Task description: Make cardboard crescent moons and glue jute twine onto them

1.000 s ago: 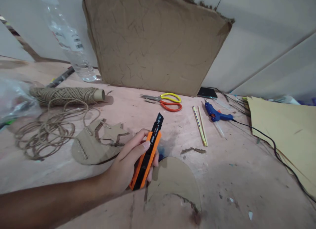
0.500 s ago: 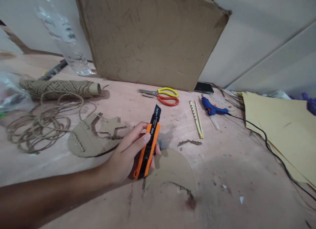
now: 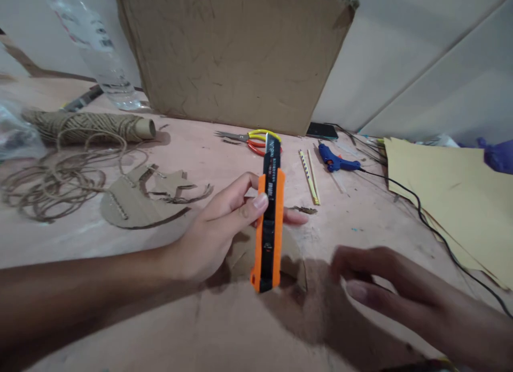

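My left hand (image 3: 232, 217) grips an orange and black utility knife (image 3: 269, 233), its blade end pointing up and away from me. Under the knife lies a curved cardboard crescent (image 3: 294, 249), partly hidden by the hand. My right hand (image 3: 385, 278) hovers at the lower right, slightly blurred, thumb and fingers apart and nothing between them. To the left of my left hand rests another cardboard crescent (image 3: 138, 198) with a cardboard star (image 3: 172, 184) and twine stitched on. Scissors (image 3: 236, 137) with yellow and red handles lie behind the knife tip.
A twine roll (image 3: 88, 125) and loose twine coils sit at left, near a plastic bottle (image 3: 116, 88). A large cardboard sheet (image 3: 236, 56) leans at the back. Rightward are a blue glue gun (image 3: 339, 161), its cord, thin sticks (image 3: 310, 179) and yellowish sheets (image 3: 452, 195).
My left hand has moved the utility knife rightward and turned it more upright, now overlapping the scissors' handles. My right hand has come into view from the right. The view has shifted slightly.
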{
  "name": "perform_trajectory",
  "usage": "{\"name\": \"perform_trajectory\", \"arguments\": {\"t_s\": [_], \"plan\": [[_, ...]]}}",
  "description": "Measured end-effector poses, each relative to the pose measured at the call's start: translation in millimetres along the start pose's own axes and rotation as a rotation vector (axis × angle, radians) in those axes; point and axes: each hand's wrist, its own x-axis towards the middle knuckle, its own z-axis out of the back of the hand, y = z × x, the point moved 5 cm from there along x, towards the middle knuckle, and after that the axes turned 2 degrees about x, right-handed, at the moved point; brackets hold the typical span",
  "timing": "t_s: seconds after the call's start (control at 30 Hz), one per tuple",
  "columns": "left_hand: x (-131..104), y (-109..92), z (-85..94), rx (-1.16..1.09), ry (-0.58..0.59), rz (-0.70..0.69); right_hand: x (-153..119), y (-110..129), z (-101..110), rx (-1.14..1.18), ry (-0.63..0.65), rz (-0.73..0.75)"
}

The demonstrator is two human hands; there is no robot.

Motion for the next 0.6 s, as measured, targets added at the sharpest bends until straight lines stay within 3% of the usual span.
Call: {"name": "perform_trajectory", "arguments": {"t_s": [0.07,0.17,0.27,0.43,0.6], "plan": [[3,-3,-8.5,0.02,-0.004,-0.092,32,7,-20,0.196,0.141,0.023],[5,3,-9.1,0.044,-0.054,-0.141,76,16,-43,0.335,0.183,0.173],[6,10,1.6,0.136,-0.106,-0.171,105,9,-56,0.364,0.165,0.24],[10,-4,16.3,0.699,-0.1,-0.331,119,-11,-51,0.331,0.013,0.33],[15,-16,15.9,0.976,-0.09,-0.339,119,-25,-51,0.325,-0.076,0.342]]}}
